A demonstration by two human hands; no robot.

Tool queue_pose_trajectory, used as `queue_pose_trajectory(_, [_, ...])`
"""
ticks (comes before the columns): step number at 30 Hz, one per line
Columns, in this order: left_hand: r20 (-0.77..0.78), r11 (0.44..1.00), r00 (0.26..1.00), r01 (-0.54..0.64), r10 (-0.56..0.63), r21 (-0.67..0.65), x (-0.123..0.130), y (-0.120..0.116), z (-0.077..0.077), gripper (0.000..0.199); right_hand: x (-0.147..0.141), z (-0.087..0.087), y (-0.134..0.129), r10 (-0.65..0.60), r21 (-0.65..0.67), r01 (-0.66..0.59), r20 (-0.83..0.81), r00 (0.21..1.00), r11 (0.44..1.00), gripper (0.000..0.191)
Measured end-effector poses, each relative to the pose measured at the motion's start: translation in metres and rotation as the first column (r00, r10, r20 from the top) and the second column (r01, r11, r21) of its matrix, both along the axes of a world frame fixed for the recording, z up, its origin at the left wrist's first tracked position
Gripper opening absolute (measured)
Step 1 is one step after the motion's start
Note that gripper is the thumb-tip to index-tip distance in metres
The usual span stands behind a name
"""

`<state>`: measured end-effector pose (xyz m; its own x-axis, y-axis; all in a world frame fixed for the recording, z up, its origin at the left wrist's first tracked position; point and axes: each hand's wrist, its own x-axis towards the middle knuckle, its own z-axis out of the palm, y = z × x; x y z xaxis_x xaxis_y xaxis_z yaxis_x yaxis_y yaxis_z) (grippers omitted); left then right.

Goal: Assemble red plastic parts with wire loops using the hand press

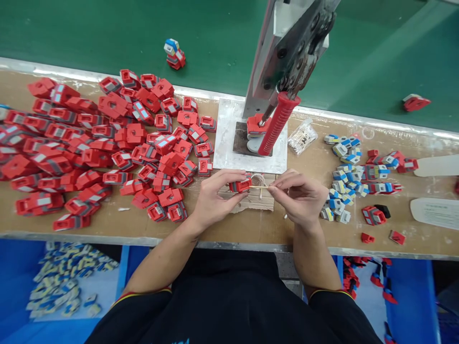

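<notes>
My left hand (pixel 219 192) is closed around a red plastic part (pixel 239 185) with grey trim, held over a torn piece of cardboard (pixel 263 204). Between the fingertips of my right hand (pixel 299 195) is a thin cotton swab (pixel 258 187), its far end touching or very near the red part. Just behind the swab sits a small clear round dish (pixel 257 178), partly covered. In front of both hands stands a hand press with a red grip (pixel 279 123), and another red part (pixel 256 125) is under it on the metal base plate (pixel 225 138).
Many red parts (pixel 136 136) crowd the bench's left side. A bag of cotton swabs (pixel 303 137) lies right of the press, near white-and-blue pieces (pixel 346 179). Blue bins (pixel 124 272) sit below the front edge. A green belt (pixel 118 33) runs behind, carrying a red-and-blue figure (pixel 174 55).
</notes>
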<state>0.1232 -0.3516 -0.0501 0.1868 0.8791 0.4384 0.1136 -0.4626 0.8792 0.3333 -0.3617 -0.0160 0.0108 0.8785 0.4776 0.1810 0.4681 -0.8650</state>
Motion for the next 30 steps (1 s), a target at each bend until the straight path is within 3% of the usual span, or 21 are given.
queue_pose_trajectory(6, [0.002, 1.0, 1.0, -0.009, 0.009, -0.017, -0.002, 0.001, -0.002, 0.024, 0.019, 0.004, 0.002, -0.061, 0.055, 0.062, -0.03, 0.998, 0.997, 0.018])
queue_pose_trajectory(8, [0.007, 0.999, 1.0, -0.014, 0.014, -0.034, -0.003, 0.001, -0.003, 0.024, 0.025, 0.004, 0.005, -0.068, 0.045, 0.064, 0.078, 0.995, 0.997, 0.018])
queue_pose_trajectory(12, [0.02, 0.998, 1.0, -0.014, 0.016, -0.069, -0.004, 0.001, -0.005, 0.026, 0.022, -0.002, 0.01, 0.082, -0.042, -0.072, 0.4, 0.913, 0.997, 0.01])
queue_pose_trajectory(15, [0.074, 0.995, 0.996, -0.041, 0.048, -0.096, -0.005, 0.003, -0.004, 0.029, 0.036, -0.002, 0.012, 0.152, -0.05, -0.144, 0.406, 0.901, 0.988, 0.013])
queue_pose_trajectory(16, [0.107, 0.992, 0.992, -0.052, 0.064, -0.111, -0.005, 0.004, -0.004, 0.03, 0.049, -0.001, 0.011, 0.086, -0.032, -0.08, 0.377, 0.922, 0.996, 0.017])
queue_pose_trajectory(18, [0.184, 0.987, 0.979, -0.065, 0.092, -0.149, -0.007, 0.006, -0.004, 0.034, 0.088, 0.006, 0.007, -0.208, 0.032, 0.209, 0.329, 0.921, 0.977, 0.019])
queue_pose_trajectory(20, [0.258, 0.98, 0.959, -0.069, 0.116, -0.186, -0.009, 0.007, -0.003, 0.037, 0.133, 0.014, 0.002, -0.516, 0.088, 0.525, 0.38, 0.768, 0.847, 0.021])
queue_pose_trajectory(21, [0.293, 0.978, 0.948, -0.065, 0.123, -0.2, -0.009, 0.007, -0.003, 0.038, 0.153, 0.017, 0.002, -0.562, 0.085, 0.604, 0.486, 0.669, 0.793, 0.02])
queue_pose_trajectory(23, [0.349, 0.973, 0.93, -0.038, 0.119, -0.23, -0.01, 0.006, -0.004, 0.039, 0.184, 0.02, 0.008, -0.45, 0.057, 0.624, 0.743, 0.495, 0.78, 0.016])
queue_pose_trajectory(25, [0.376, 0.964, 0.921, 0.004, 0.1, -0.267, -0.009, 0.005, -0.004, 0.04, 0.196, 0.018, 0.022, -0.247, 0.007, 0.572, 0.906, 0.343, 0.821, 0.014])
queue_pose_trajectory(27, [0.381, 0.955, 0.92, 0.033, 0.085, -0.293, -0.007, 0.004, -0.004, 0.042, 0.192, 0.012, 0.041, -0.104, -0.032, 0.542, 0.97, 0.218, 0.84, 0.017])
queue_pose_trajectory(30, [0.401, 0.956, 0.913, 0.053, 0.07, -0.287, -0.005, 0.005, -0.003, 0.043, 0.178, 0.004, 0.066, 0.0, -0.057, 0.578, 0.995, 0.099, 0.814, 0.021])
